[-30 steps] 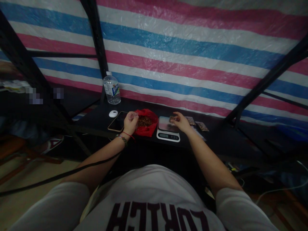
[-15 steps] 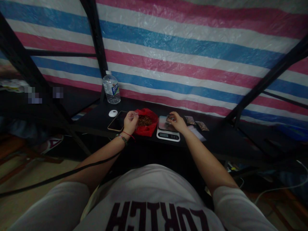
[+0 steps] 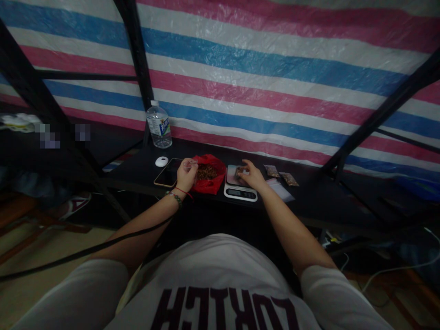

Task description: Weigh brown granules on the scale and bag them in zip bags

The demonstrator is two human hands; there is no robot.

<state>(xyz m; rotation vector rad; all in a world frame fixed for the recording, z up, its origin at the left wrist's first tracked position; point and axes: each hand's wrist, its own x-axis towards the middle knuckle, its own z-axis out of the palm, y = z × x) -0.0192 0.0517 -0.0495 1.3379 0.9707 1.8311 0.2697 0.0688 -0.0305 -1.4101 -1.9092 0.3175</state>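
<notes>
My left hand [image 3: 186,174] is closed over the left edge of a red plastic bag [image 3: 210,187], its fingers pinching a small piece of clear plastic [image 3: 192,166]. Brown dried bits [image 3: 207,172] lie inside that red bag. To its right is a white digital scale [image 3: 240,193]; the digits on its display are too dim to read. A small clump of brown bits [image 3: 239,171] sits on the scale's plate, and I cannot tell whether a clear packet encloses it. Thumb and fingers of my right hand [image 3: 253,176] are spread apart beside the clump.
Right of the scale are two small filled packets [image 3: 288,179] and flat clear bags [image 3: 282,190]. A phone [image 3: 167,173], a white mouse-like object [image 3: 161,161] and a water bottle [image 3: 159,126] stand left. Black frame posts [image 3: 135,55] and a striped sheet [image 3: 257,91] bound the table.
My right hand has loosened its fingers and drawn slightly back from the brown clump, which now shows more on the scale's plate. My left hand stays in place.
</notes>
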